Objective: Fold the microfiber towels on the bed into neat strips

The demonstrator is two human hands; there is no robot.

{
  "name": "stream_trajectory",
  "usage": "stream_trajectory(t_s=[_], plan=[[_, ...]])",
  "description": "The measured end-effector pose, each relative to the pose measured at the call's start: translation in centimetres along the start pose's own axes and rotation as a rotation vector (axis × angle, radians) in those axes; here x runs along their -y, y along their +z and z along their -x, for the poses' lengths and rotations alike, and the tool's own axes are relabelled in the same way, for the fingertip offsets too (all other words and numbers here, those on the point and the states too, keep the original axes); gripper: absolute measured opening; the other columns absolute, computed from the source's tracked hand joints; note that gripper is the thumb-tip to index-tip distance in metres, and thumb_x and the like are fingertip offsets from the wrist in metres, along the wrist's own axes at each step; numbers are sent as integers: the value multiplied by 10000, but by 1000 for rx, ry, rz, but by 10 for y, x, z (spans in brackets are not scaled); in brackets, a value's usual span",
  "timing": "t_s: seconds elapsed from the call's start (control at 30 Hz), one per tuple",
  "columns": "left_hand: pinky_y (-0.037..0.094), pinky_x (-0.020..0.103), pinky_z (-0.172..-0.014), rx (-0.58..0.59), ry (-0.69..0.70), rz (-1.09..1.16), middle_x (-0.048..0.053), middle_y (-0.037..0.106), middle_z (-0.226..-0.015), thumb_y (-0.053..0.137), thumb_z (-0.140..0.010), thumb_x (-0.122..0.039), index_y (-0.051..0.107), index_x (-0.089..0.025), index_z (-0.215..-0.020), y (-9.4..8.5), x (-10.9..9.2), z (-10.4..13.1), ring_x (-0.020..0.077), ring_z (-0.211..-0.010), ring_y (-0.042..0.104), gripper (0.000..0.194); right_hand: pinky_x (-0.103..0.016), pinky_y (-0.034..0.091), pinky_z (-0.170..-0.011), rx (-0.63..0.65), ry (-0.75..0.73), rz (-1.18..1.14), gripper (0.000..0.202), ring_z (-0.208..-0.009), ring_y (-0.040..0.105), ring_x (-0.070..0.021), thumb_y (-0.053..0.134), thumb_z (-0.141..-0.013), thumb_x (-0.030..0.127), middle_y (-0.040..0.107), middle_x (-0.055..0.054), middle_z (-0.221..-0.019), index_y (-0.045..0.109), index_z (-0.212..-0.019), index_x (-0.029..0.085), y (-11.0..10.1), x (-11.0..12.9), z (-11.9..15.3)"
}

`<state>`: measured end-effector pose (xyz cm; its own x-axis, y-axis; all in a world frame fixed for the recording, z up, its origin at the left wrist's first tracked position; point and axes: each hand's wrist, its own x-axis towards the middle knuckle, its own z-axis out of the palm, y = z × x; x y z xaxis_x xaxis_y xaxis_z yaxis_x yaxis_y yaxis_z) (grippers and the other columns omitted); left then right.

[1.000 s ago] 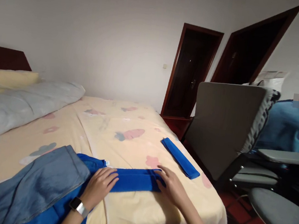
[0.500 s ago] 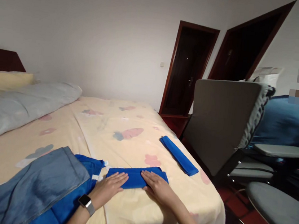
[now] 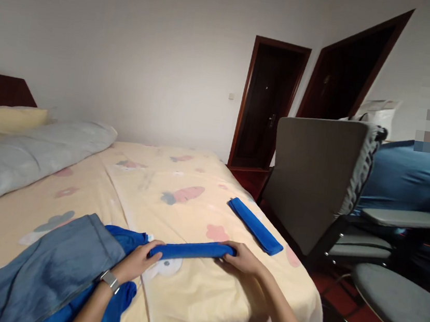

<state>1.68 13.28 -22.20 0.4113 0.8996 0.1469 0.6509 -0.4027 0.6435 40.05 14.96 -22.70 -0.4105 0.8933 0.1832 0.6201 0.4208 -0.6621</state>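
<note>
A narrow folded blue cloth (image 3: pixel 193 251) spans the space between my hands, low over the bed. My left hand (image 3: pixel 139 264), with a watch (image 3: pixel 110 281) on the wrist, grips its left end. Its right end is pinched in my right hand (image 3: pixel 244 259), thumb in front and fingers behind. Another blue cloth strip (image 3: pixel 256 225), folded flat, lies near the bed's right edge. By my left forearm is a heap of grey-blue fabric (image 3: pixel 65 263) over brighter blue cloth (image 3: pixel 119 306).
The bed (image 3: pixel 147 200) has a cream sheet with carrot prints. A grey bolster-like roll (image 3: pixel 39 152) and a yellow pillow (image 3: pixel 8 117) lie at the left. Beyond the right edge stand a grey chair (image 3: pixel 314 178), a seated person in blue (image 3: pixel 413 175) and a round-edged grey seat (image 3: pixel 401 304).
The blue cloth under my flat palms has been folded over into a narrower strip. My hands have gone from pressing on it to gripping its two ends.
</note>
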Motion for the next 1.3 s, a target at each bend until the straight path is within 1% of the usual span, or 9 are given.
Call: stream_trajectory(t_s=[0.1,0.23,0.4,0.47,0.6,0.8,0.93,1.07,1.3], plan=[[523,298,-924,-118,-49,33,29,722,-1127,447,-953,-431,584,-241,-1239,4,9,-19,200,-1071,667,370,-368,504,-923,-59,42,-163,408,-1029,644,-261,593,-788,265,689,-60,-1156,666,-1184,198,-4,-11,-16],[538,315,-889,-331,-111,-130,79,696,-1114,413,-960,-429,516,-189,-1295,16,27,-39,216,-1053,665,424,-388,517,-889,-223,130,-210,545,-1022,641,-272,645,-818,415,670,-95,-1154,555,-1305,188,4,-30,-33],[488,423,-973,-423,-21,-374,125,625,-1216,391,-977,-305,580,-206,-1248,27,26,-41,266,-1114,617,345,-456,465,-959,-424,77,262,426,-1141,569,-305,579,-873,306,595,-123,-1275,562,-1291,224,20,-28,-43],[463,437,-1012,-409,132,-557,115,610,-1277,385,-982,-247,616,-229,-1216,29,18,-39,265,-1171,586,330,-470,398,-1038,-453,-60,420,392,-1237,495,-305,533,-870,204,527,-119,-1372,597,-1255,224,24,-18,-43],[437,432,-1072,-256,352,-694,89,602,-1353,440,-973,-274,560,-215,-1313,35,9,-39,246,-1257,540,366,-441,371,-1081,-275,-247,445,558,-1275,475,-286,570,-802,180,513,-112,-1409,529,-1358,203,35,-2,-41],[451,413,-1078,-198,245,-770,105,610,-1356,398,-890,-87,523,-148,-1359,36,25,-42,218,-1249,562,489,-414,432,-1023,-247,-138,470,575,-1219,543,-269,596,-763,124,594,-116,-1330,546,-1334,171,43,-10,-49],[452,358,-1079,-186,199,-806,96,605,-1365,326,-789,46,526,-122,-1354,30,29,-39,177,-1265,553,622,-393,443,-1007,-284,-122,497,515,-1169,587,-244,549,-771,40,648,-102,-1256,596,-1266,176,36,-7,-51],[452,365,-1079,-277,218,-868,102,607,-1362,342,-846,6,535,-128,-1354,27,25,-34,204,-1253,566,560,-395,461,-989,-352,-194,508,475,-1113,615,-232,534,-814,35,668,-78,-1222,595,-1258,193,18,8,-34],[441,402,-1084,-498,526,-915,88,585,-1388,379,-945,-85,469,-166,-1417,29,-4,-45,233,-1276,544,487,-412,452,-981,-534,-308,642,478,-1186,554,-244,462,-921,82,611,-69,-1311,506,-1378,214,-33,27,25]])
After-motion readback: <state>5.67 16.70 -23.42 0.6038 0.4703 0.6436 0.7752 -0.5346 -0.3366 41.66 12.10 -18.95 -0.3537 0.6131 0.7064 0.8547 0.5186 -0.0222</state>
